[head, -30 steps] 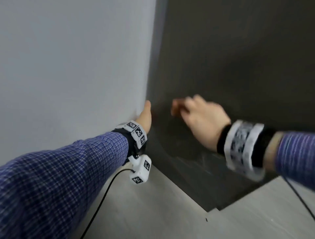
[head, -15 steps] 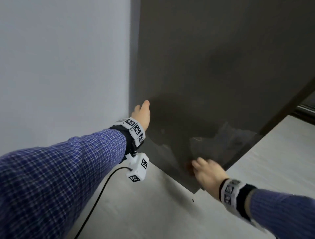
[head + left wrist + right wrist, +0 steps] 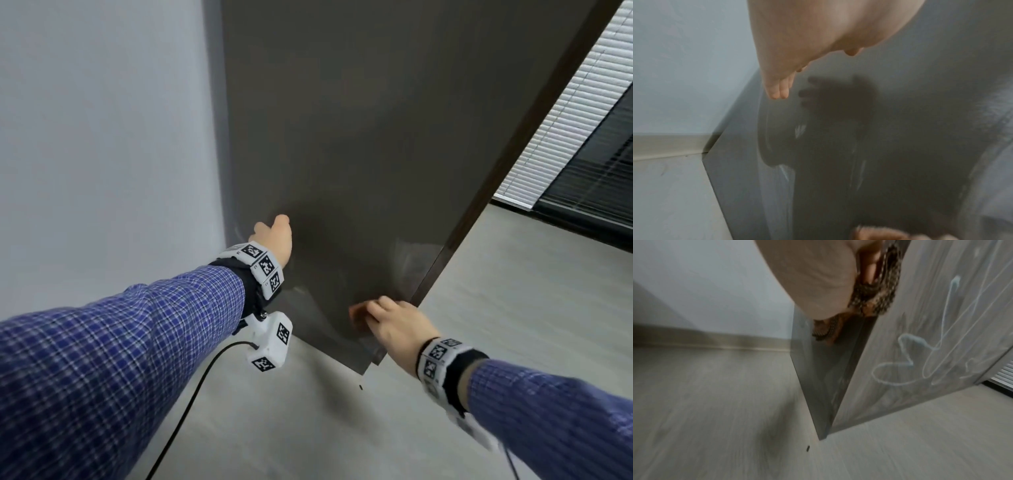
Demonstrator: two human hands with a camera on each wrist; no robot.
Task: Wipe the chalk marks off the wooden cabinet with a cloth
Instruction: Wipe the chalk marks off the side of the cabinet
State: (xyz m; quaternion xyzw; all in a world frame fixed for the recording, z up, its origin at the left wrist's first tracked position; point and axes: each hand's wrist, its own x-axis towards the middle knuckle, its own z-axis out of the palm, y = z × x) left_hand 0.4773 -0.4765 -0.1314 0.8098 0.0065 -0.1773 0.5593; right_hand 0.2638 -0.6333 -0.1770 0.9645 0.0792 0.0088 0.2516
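The wooden cabinet (image 3: 359, 154) shows me its dark glossy side panel, standing on the floor against the wall. My left hand (image 3: 274, 240) lies open with straight fingers (image 3: 779, 92) along that panel, close to the wall corner. My right hand (image 3: 394, 325) is low at the panel's front bottom corner and grips a brown knitted cloth (image 3: 356, 313), pressed to the corner edge. In the right wrist view the cloth (image 3: 877, 293) is bunched under the fingers. White chalk marks (image 3: 906, 356), loops and long strokes, cover the lighter front face (image 3: 920, 305) round the corner.
A white wall (image 3: 102, 137) with a baseboard (image 3: 715, 340) closes the left side. Pale wood floor (image 3: 342, 428) runs below, with a small dark speck (image 3: 807, 448) near the cabinet corner. Window blinds (image 3: 582, 120) are at the right. A black cable (image 3: 191, 387) hangs from my left wrist.
My right hand with the cloth has swept from the middle of the side panel down to its front bottom corner. The left hand has stayed by the wall.
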